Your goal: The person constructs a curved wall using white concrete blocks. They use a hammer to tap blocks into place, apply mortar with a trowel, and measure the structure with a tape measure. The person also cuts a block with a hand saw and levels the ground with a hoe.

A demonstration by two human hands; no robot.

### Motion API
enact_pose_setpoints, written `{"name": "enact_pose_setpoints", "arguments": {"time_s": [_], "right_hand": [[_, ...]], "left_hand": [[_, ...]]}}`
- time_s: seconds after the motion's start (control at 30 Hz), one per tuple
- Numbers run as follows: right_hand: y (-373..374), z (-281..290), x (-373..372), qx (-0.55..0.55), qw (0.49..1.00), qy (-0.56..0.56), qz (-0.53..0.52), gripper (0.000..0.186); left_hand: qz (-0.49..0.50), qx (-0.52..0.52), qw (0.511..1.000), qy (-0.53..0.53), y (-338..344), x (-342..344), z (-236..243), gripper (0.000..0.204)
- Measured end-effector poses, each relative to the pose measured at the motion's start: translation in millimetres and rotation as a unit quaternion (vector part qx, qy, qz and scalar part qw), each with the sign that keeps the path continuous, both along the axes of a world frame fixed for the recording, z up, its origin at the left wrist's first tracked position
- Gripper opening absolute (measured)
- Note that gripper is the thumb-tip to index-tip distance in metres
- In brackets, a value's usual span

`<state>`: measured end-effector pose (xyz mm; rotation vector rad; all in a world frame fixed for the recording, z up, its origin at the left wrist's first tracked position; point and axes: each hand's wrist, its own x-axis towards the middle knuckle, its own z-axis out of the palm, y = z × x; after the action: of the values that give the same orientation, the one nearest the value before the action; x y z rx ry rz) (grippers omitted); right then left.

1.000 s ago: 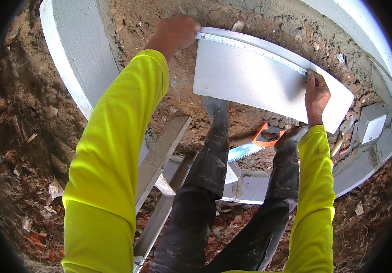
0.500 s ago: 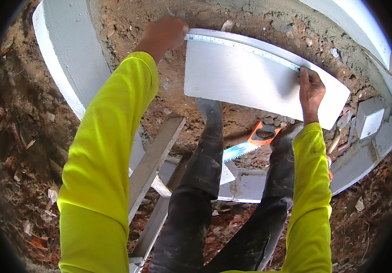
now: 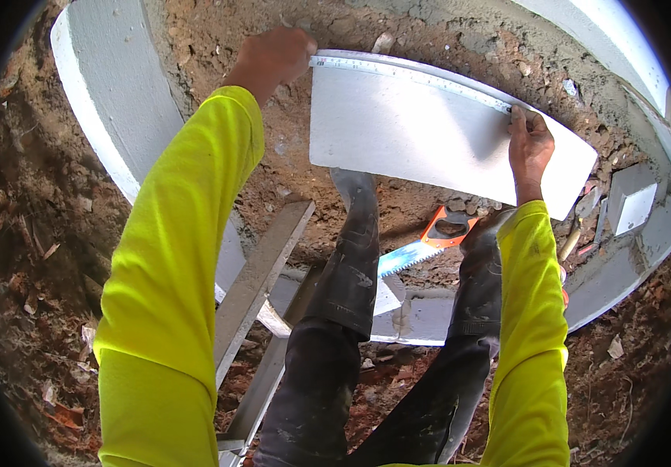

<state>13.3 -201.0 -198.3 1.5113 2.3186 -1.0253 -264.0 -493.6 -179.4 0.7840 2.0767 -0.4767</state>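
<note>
A pale curved panel [image 3: 405, 117] lies across the upper middle, above my boots, with a white tape measure [image 3: 409, 74] stretched along its curved far edge. My left hand [image 3: 277, 54] is closed on the tape's end at the panel's upper left corner. My right hand [image 3: 528, 144] pinches the tape toward the panel's right end, its fingers bent against the surface and casting a shadow there. Below the panel, a handsaw [image 3: 409, 257] with an orange and black handle lies between my two legs.
Curved grey block walls [image 3: 117, 101] ring the rough soil [image 3: 273, 171]. An aluminium ladder [image 3: 261, 280] lies beside my left leg [image 3: 343, 272]. At the right are a grey block [image 3: 631, 202] and small hand tools [image 3: 573, 237], partly behind my right arm.
The whole scene has shifted a little left in the picture. Both hands stay at the tape on the panel; my right hand sits slightly higher, its grip much the same.
</note>
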Motion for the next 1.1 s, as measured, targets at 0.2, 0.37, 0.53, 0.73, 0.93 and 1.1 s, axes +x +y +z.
{"name": "enact_pose_setpoints", "arguments": {"time_s": [0.2, 0.37, 0.53, 0.73, 0.93, 1.1], "right_hand": [[5, -3, 6, -0.001, 1.0, 0.002, 0.008, 0.03], [-5, -9, 8, 0.004, 0.998, 0.06, -0.012, 0.028], [-4, -8, 5, 0.013, 0.998, 0.061, -0.024, 0.027], [1, -14, 1, 0.024, 0.998, 0.057, -0.007, 0.027], [9, -13, -1, 0.008, 0.999, 0.047, 0.024, 0.025], [8, -5, -3, -0.003, 0.998, 0.033, 0.046, 0.024]], "left_hand": [[-0.013, -0.006, 1.0, -0.017, 9, -1, 5, 0.029], [-0.053, 0.0, 0.998, -0.03, -2, -7, -9, 0.026], [-0.006, 0.026, 0.999, -0.025, -5, -7, -9, 0.025], [-0.028, -0.014, 0.999, -0.044, -1, -9, -10, 0.027], [-0.01, -0.004, 0.999, -0.049, -2, -10, -11, 0.027], [0.029, 0.021, 0.999, -0.036, -6, -7, -10, 0.022]]}}
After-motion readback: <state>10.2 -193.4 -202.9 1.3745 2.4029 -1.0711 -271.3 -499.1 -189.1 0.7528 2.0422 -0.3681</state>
